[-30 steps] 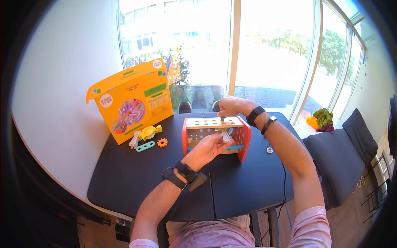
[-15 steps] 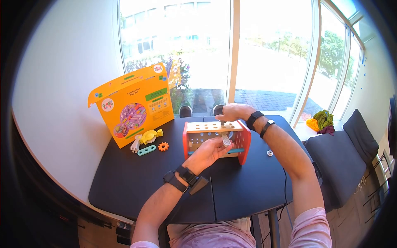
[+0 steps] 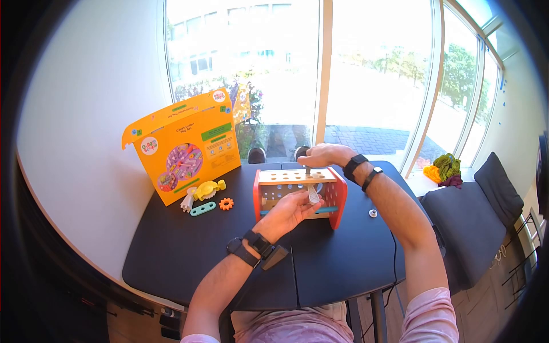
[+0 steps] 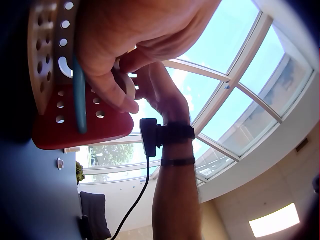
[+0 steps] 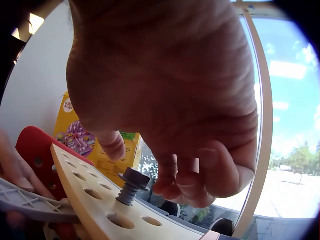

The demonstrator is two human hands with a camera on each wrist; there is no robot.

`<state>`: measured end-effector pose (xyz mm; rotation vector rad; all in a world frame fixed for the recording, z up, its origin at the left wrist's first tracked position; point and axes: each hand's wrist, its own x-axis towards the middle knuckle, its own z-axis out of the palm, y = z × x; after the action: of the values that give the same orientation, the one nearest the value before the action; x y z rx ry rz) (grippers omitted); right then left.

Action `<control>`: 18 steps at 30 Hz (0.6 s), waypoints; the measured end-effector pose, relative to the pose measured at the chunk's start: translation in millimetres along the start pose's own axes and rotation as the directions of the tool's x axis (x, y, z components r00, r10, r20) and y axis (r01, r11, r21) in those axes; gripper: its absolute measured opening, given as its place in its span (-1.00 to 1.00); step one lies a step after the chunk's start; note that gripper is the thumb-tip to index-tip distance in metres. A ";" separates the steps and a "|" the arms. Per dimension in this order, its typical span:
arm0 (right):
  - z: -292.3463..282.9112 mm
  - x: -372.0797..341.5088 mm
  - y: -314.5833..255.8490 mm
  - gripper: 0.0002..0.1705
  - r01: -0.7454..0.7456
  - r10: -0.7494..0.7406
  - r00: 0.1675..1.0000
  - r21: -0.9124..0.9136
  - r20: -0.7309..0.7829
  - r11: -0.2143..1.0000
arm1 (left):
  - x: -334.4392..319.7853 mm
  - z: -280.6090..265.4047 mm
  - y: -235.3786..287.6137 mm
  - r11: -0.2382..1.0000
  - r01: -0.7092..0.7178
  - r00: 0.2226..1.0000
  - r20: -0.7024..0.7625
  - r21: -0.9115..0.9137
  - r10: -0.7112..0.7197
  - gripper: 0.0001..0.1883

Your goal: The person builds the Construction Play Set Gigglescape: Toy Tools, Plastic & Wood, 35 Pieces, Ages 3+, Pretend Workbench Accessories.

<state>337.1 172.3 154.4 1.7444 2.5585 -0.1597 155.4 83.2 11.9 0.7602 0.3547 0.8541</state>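
Note:
A wooden-topped toy bench (image 3: 274,176) with red sides stands on the table. A grey bolt (image 5: 133,184) is upright in one of its top holes, its threads partly showing. My right hand (image 3: 329,155) hovers over the bolt; in the right wrist view its thumb and fingers (image 5: 175,182) are apart on either side of the bolt, loosely bent. At the bench's front, my left hand (image 3: 289,212) pinches a pale grey latticed piece (image 3: 313,195). In the right wrist view this piece (image 5: 35,204) reaches to below the wooden top; its far end is hidden.
Left of the bench are a yellow box (image 3: 186,146), a yellow piece (image 3: 207,189), a teal strip (image 3: 203,208) and an orange gear (image 3: 226,203). A small white piece (image 3: 373,213) lies right of the bench. A cable (image 3: 394,257) hangs over the table's right side.
The fingers of my right hand, bunched over the bolt a second ago, have straightened somewhat and spread. My left hand keeps its pinch on the pale piece, almost in the same place.

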 end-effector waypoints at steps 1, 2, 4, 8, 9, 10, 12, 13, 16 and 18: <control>1.2 -0.4 -0.8 -0.14 0.032 -0.031 0.999 0.026 -0.045 0.999 | 0.3 -0.4 -0.2 1.000 -0.001 1.000 -0.005 0.001 0.001 -0.66; -0.6 -0.1 -0.2 -0.12 0.026 -0.027 1.000 0.022 0.011 0.999 | 0.9 -0.6 -0.3 1.000 -0.002 1.000 -0.009 0.003 0.002 -0.66; -10.2 -3.7 -3.9 -0.10 0.015 -0.016 0.992 0.014 0.122 1.000 | 0.9 -0.9 -0.8 1.000 -0.004 1.000 -0.008 0.003 0.004 -0.65; -10.8 -10.2 -12.8 -0.23 -0.074 0.077 0.997 -0.079 0.028 0.994 | 0.9 -0.8 -0.3 1.000 -0.004 1.000 -0.003 0.000 0.004 -0.65; -4.4 -2.4 -5.1 -0.24 -0.044 0.045 0.999 -0.057 0.008 0.997 | 1.1 -0.8 -0.4 1.000 -0.002 1.000 -0.007 -0.001 0.002 -0.64; -3.4 -1.1 -4.2 -0.25 -0.014 0.014 1.000 -0.035 -0.013 0.999 | 0.7 -0.3 -0.1 1.000 -0.002 1.000 -0.008 0.002 0.002 -0.64; -4.1 2.9 -2.4 -0.25 -0.012 0.016 0.998 -0.054 0.065 0.998 | 0.0 1.2 0.9 1.000 0.000 1.000 -0.011 0.007 0.000 -0.64; -7.0 0.7 -5.5 -0.26 -0.011 0.017 0.995 -0.064 0.103 0.998 | 0.1 1.2 0.4 1.000 0.002 1.000 -0.015 0.000 -0.002 -0.64; -9.8 -8.3 -11.5 -0.25 -0.060 0.065 0.996 -0.082 0.057 0.995 | 0.3 1.2 0.6 1.000 0.003 1.000 -0.023 -0.005 -0.003 -0.64; -3.3 -0.7 -3.8 -0.21 0.001 0.000 0.999 -0.040 0.037 0.999 | -0.4 2.3 0.7 1.000 -0.001 1.000 -0.026 0.004 0.001 -0.63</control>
<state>333.9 170.7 157.9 1.7108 2.5185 -0.1377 156.1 82.1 14.0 0.7533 0.3791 0.8656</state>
